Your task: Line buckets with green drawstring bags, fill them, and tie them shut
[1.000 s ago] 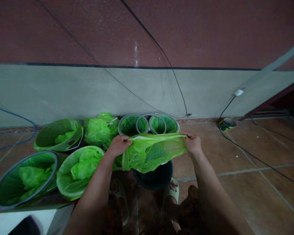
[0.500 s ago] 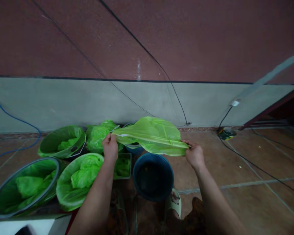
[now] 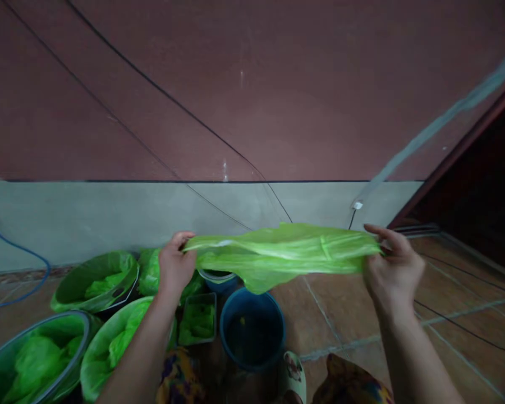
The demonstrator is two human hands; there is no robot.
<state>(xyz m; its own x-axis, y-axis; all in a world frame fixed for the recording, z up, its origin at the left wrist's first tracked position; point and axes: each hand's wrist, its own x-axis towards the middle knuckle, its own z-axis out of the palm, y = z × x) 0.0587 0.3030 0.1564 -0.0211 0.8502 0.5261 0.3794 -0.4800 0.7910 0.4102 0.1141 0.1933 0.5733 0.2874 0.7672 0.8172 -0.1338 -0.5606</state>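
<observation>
A thin green plastic bag point(image 3: 278, 255) is stretched sideways between my two hands, creased along its length. My left hand point(image 3: 177, 264) is closed on its left end, thumb and fingers pinching the edge. At the other end my right hand point(image 3: 393, 269) grips the bag, its index finger partly lifted away. Below the bag stands a round blue bucket point(image 3: 252, 365) on the tiled floor, with a small yellow speck inside. Behind it, a second blue bucket point(image 3: 221, 283) is partly hidden by the bag.
Left of me stand several bins lined with green plastic, among them a grey-rimmed bin point(image 3: 86, 336) and a dark bin point(image 3: 54, 297). A small rectangular container point(image 3: 214, 325) sits beside the bucket. Cables run along the wall point(image 3: 109, 207) and the floor point(image 3: 349, 320).
The bag has been drawn out wider and flatter as my right hand moved rightward. My left hand shifted slightly left. The camera view has tilted up, showing more wall.
</observation>
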